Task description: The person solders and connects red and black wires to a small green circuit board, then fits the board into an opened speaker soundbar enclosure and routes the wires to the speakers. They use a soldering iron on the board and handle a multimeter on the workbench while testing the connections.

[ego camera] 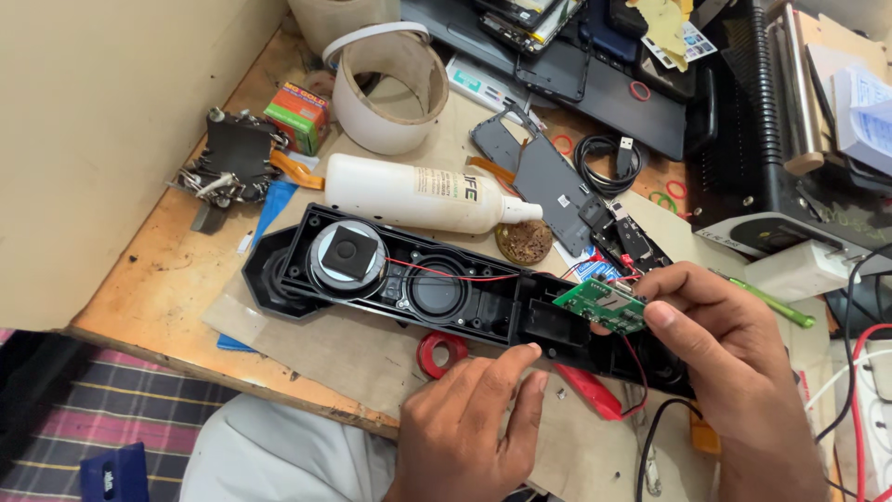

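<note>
An opened black speaker housing (pixel 307 270) lies across the wooden bench, with a round speaker driver (pixel 347 256) at its left end and thin red wires running along it. My right hand (pixel 734 349) pinches a small green circuit board (pixel 602 304) between thumb and fingers, just above the housing's right part. Red wires still join the board to the housing. My left hand (pixel 474 418) rests on the housing's near edge, fingers curled, index finger touching the black plastic below the board.
A white plastic bottle (pixel 418 195) lies behind the housing, next to a wide white tape roll (pixel 390 88). A red ring of tape (pixel 441 353), a red-handled tool (pixel 590 390), phone parts, a coiled black cable (pixel 609 158) and a green pen (pixel 771 302) crowd the bench.
</note>
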`<state>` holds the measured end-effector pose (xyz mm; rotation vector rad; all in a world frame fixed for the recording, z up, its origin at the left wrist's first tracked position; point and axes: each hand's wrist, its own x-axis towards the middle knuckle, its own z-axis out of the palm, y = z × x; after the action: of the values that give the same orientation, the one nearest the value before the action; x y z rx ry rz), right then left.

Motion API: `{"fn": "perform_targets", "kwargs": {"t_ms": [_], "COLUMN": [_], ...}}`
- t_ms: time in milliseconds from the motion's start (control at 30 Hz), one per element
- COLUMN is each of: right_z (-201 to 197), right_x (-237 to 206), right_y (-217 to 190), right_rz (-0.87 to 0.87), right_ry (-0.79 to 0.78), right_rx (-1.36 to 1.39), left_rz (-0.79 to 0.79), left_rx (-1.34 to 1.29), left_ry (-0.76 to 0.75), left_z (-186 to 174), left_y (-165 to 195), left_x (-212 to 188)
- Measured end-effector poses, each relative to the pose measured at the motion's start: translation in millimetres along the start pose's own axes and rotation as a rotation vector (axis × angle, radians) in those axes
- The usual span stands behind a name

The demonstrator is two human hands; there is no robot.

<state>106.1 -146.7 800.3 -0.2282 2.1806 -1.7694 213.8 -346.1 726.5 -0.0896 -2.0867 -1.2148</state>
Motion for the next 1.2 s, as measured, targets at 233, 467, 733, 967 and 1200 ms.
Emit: {"fn": "perform_targets", "kwargs": {"t_ms": [233, 467, 733, 967, 1200], "right_z": [6, 15, 30, 37, 38], "right_x": [-2, -6, -2, -1, -2], "right_y": [-8, -24, -34, -37, -38], "right_rz": [-0.074, -0.408, -0.535, -0.570, -0.623], "right_ry": [-0.019, -0.185, -0.118, -0.116, -0.088], "right_rx": [-0.025, -0.363, -0.840, -0.890, -0.954], "left_rz": [0.005, -0.003, 0.013, 0.018, 0.146], "left_rx": [-0.002, -0.080, -0.115, -0.129, -0.018], "left_ry": [0.011, 0.017, 0.035, 0.028, 0.106], "left_z": [-4, -9, -12, -15, -16], "left_y": [4, 6, 8, 8, 9], "left_x": [6, 6, 7, 6, 6]}}
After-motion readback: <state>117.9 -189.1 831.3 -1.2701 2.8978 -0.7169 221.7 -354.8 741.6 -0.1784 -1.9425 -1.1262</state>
